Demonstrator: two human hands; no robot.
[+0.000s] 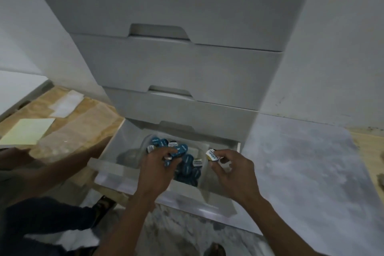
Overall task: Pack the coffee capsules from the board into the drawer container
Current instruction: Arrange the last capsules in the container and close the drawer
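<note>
Blue round coffee capsules (188, 167) heaped in open white plastic drawer container (133, 185); left hand (159, 169) fingers curled around several; right hand (229, 169) fingertips pinching white-and-yellow capsule (211, 155) above drawer.

Inside the pale grey drawer (116, 151), the coffee capsules (188, 164) are blue with white lettering; right of them, one capsule (211, 155) is white and yellow.
</note>
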